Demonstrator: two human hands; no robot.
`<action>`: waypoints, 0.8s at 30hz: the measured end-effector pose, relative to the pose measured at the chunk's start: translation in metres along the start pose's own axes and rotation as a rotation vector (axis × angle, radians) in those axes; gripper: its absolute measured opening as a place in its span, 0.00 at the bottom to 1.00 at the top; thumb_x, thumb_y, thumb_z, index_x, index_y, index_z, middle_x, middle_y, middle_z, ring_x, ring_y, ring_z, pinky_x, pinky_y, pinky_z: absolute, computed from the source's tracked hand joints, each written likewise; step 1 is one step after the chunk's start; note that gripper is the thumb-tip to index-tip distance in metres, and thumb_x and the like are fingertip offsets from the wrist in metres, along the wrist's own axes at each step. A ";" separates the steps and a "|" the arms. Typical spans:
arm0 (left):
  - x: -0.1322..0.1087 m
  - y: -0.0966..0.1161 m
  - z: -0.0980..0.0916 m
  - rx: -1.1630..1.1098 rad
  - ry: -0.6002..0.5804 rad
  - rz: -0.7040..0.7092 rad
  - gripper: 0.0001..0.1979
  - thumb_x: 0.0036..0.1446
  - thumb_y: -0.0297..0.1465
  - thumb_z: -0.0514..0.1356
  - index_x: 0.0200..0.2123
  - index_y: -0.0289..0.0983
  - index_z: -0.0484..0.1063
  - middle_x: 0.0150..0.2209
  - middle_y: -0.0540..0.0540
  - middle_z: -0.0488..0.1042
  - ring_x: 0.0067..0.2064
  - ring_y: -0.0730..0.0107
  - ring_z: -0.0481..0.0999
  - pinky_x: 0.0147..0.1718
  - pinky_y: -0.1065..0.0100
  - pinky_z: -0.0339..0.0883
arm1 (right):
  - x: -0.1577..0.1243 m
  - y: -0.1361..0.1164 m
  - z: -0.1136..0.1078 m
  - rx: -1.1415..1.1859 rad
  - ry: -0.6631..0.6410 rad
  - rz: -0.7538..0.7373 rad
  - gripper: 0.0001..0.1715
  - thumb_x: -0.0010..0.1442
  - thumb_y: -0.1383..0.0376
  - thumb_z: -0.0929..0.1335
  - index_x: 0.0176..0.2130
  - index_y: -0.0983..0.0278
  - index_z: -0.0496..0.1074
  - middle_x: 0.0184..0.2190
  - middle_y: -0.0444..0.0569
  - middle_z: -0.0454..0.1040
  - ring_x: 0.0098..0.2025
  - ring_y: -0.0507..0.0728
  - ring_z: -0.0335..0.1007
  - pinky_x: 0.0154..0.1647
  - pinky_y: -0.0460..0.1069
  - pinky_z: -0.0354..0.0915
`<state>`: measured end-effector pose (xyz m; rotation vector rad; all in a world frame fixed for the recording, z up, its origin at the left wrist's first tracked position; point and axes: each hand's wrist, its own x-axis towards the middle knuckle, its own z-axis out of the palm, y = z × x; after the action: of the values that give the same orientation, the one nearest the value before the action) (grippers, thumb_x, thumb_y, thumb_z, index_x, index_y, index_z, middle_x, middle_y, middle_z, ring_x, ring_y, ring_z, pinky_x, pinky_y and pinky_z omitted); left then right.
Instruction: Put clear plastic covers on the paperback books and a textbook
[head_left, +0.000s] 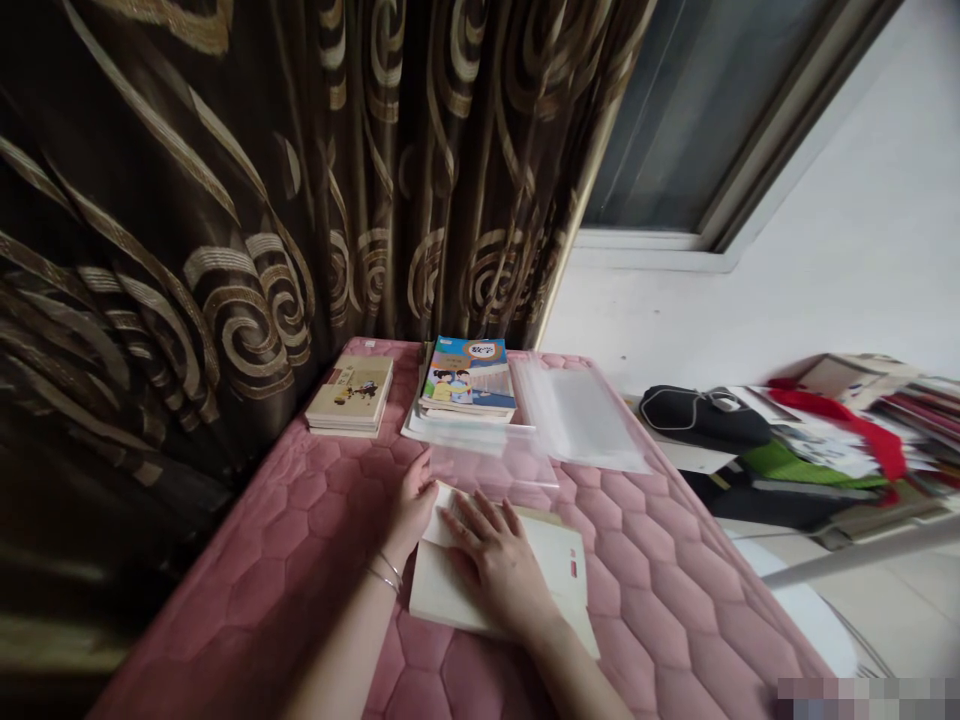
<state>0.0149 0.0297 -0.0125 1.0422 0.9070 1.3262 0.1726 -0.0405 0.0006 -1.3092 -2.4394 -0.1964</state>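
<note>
— Where is the book [504, 580]?
— Near the table's [660, 590] front edge, long axis toward the back. Your right hand [499, 560] lies flat and open on it; your left hand [412, 505] touches its far-left corner, gripping nothing.

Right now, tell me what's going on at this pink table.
A person has both hands on a white book lying on the pink table. The right hand presses flat on its cover; the left hand holds its far left corner. Behind it lie clear plastic sleeves, a stack of textbooks and a beige book.
</note>
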 end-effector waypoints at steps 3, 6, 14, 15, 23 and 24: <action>0.000 -0.002 0.000 0.022 0.014 0.020 0.32 0.49 0.28 0.60 0.59 0.35 0.60 0.47 0.37 0.77 0.40 0.64 0.79 0.43 0.63 0.68 | 0.000 -0.001 0.001 -0.027 0.011 0.022 0.32 0.63 0.66 0.63 0.64 0.52 0.56 0.64 0.47 0.59 0.65 0.67 0.53 0.61 0.66 0.52; 0.000 -0.003 0.000 0.086 0.037 0.041 0.29 0.49 0.28 0.59 0.57 0.34 0.62 0.46 0.38 0.78 0.42 0.64 0.78 0.43 0.65 0.67 | 0.001 0.000 0.003 -0.044 0.032 0.032 0.31 0.64 0.66 0.63 0.64 0.52 0.57 0.65 0.47 0.58 0.65 0.68 0.52 0.61 0.67 0.52; -0.004 -0.002 0.002 0.186 0.067 0.065 0.27 0.50 0.31 0.61 0.55 0.33 0.64 0.43 0.40 0.78 0.43 0.63 0.77 0.44 0.65 0.67 | 0.004 0.002 0.005 -0.009 0.072 0.020 0.30 0.64 0.65 0.63 0.64 0.54 0.58 0.64 0.50 0.60 0.65 0.66 0.51 0.62 0.66 0.51; -0.004 -0.003 0.002 0.186 0.073 0.071 0.27 0.50 0.31 0.61 0.55 0.33 0.64 0.43 0.40 0.78 0.43 0.63 0.77 0.44 0.65 0.67 | 0.005 0.002 0.004 0.002 0.080 0.015 0.29 0.63 0.65 0.64 0.63 0.55 0.60 0.63 0.51 0.61 0.65 0.66 0.51 0.63 0.66 0.51; -0.002 -0.010 0.000 0.205 0.133 0.124 0.26 0.53 0.32 0.59 0.55 0.32 0.63 0.42 0.39 0.78 0.43 0.64 0.77 0.46 0.64 0.67 | -0.009 0.031 -0.023 -0.002 0.265 0.315 0.13 0.63 0.61 0.63 0.45 0.62 0.71 0.53 0.57 0.69 0.59 0.66 0.57 0.55 0.64 0.58; -0.002 -0.010 -0.001 0.199 0.129 0.121 0.26 0.53 0.32 0.59 0.55 0.33 0.63 0.43 0.38 0.78 0.44 0.63 0.77 0.46 0.64 0.67 | -0.014 0.038 -0.023 -0.019 0.306 0.401 0.13 0.63 0.59 0.63 0.45 0.62 0.70 0.52 0.57 0.68 0.57 0.67 0.59 0.52 0.65 0.59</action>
<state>0.0171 0.0279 -0.0221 1.1907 1.1046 1.4382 0.2171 -0.0362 0.0152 -1.6103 -1.8869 -0.2881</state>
